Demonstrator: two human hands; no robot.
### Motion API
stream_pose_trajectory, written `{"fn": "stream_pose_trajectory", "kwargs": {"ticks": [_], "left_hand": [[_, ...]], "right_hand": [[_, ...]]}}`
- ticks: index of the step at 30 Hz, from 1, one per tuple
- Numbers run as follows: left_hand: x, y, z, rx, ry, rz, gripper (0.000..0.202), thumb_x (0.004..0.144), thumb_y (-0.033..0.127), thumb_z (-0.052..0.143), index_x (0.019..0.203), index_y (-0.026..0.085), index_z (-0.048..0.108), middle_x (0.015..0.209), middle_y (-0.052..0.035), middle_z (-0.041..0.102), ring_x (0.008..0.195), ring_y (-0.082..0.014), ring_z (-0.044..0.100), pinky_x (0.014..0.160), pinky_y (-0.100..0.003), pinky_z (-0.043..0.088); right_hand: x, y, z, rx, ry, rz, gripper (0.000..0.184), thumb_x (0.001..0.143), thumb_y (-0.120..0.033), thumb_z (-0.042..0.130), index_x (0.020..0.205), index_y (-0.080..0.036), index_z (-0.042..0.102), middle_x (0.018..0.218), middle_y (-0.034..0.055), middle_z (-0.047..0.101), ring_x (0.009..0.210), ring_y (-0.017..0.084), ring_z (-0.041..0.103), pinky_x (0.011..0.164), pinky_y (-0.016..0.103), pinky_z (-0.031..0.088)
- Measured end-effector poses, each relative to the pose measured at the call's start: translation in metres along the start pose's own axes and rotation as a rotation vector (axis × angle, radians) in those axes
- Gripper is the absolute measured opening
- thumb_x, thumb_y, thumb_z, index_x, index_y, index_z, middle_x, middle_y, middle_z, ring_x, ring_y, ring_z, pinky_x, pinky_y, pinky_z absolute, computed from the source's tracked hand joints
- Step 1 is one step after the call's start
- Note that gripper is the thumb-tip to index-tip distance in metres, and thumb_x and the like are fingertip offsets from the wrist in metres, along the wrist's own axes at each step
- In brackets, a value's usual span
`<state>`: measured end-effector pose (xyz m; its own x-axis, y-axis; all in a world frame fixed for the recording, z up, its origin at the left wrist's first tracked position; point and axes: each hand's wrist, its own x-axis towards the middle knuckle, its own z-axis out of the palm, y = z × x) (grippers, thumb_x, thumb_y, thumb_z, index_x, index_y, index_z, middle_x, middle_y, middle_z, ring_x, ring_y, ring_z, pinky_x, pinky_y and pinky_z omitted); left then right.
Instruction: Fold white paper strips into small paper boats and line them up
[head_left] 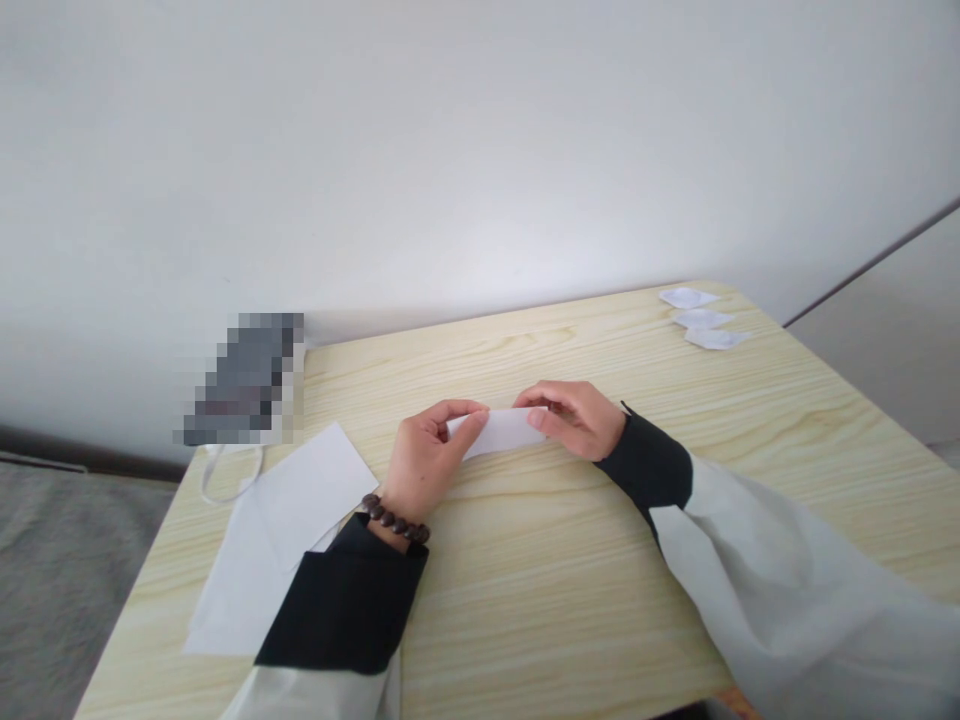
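A narrow white piece of folded paper (504,431) is stretched between my two hands, near the middle of the table. My left hand (435,450), with a dark beaded bracelet (395,520) at the wrist, pinches its left end between thumb and fingers. At the other end, my right hand (574,417) grips the paper with the thumb on its near face and the fingers behind. The paper's long upper edge runs almost level. Parts of both ends are hidden by my fingers.
White sheets of paper (251,580) overlap on the table (540,600) by my left forearm. Behind them a blurred dark item (244,380) leans near the wall, with a white loop (232,475) below it. Three folded paper pieces (701,319) lie at the back right corner.
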<state>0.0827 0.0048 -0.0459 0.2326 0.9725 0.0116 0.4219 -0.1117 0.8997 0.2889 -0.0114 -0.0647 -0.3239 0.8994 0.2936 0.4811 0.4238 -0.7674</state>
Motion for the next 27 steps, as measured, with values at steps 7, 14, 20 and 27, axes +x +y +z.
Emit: {"fn": "stream_pose_trajectory", "kwargs": {"ticks": [7, 14, 20, 27], "left_hand": [[-0.004, 0.002, 0.006, 0.144, -0.051, 0.109, 0.025, 0.078, 0.038, 0.059, 0.085, 0.016, 0.070, 0.071, -0.0017, 0.069, 0.048, -0.0096, 0.046, 0.046, -0.022, 0.033], [-0.003, 0.001, 0.001, 0.243, -0.012, 0.158, 0.021, 0.078, 0.031, 0.058, 0.081, 0.016, 0.072, 0.070, -0.0018, 0.072, 0.061, -0.0138, 0.064, 0.058, -0.020, 0.046], [-0.003, 0.004, -0.003, 0.294, -0.031, 0.201, 0.019, 0.078, 0.028, 0.056, 0.080, 0.017, 0.071, 0.067, 0.0008, 0.072, 0.063, -0.0137, 0.067, 0.061, -0.019, 0.051], [0.000, -0.004, -0.003, 0.164, -0.049, 0.124, 0.019, 0.080, 0.032, 0.055, 0.082, 0.017, 0.067, 0.075, -0.0017, 0.074, 0.071, -0.0153, 0.069, 0.071, -0.023, 0.053]], "right_hand": [[-0.002, -0.004, 0.017, -0.209, 0.092, -0.258, 0.021, 0.090, -0.027, 0.046, 0.083, -0.018, 0.063, 0.072, 0.0038, 0.064, 0.062, 0.013, 0.057, 0.060, 0.024, 0.042], [0.000, 0.002, -0.001, -0.301, 0.070, -0.301, 0.020, 0.088, -0.022, 0.047, 0.079, -0.018, 0.063, 0.072, 0.0042, 0.066, 0.064, 0.013, 0.059, 0.060, 0.023, 0.044], [0.001, 0.009, -0.010, -0.212, 0.057, -0.283, 0.020, 0.086, -0.023, 0.050, 0.074, -0.016, 0.064, 0.069, 0.0029, 0.067, 0.061, 0.011, 0.059, 0.058, 0.021, 0.043], [-0.003, 0.015, -0.017, -0.142, 0.049, -0.172, 0.020, 0.084, -0.025, 0.051, 0.072, -0.016, 0.064, 0.067, 0.0023, 0.067, 0.058, 0.010, 0.058, 0.053, 0.020, 0.040]]}}
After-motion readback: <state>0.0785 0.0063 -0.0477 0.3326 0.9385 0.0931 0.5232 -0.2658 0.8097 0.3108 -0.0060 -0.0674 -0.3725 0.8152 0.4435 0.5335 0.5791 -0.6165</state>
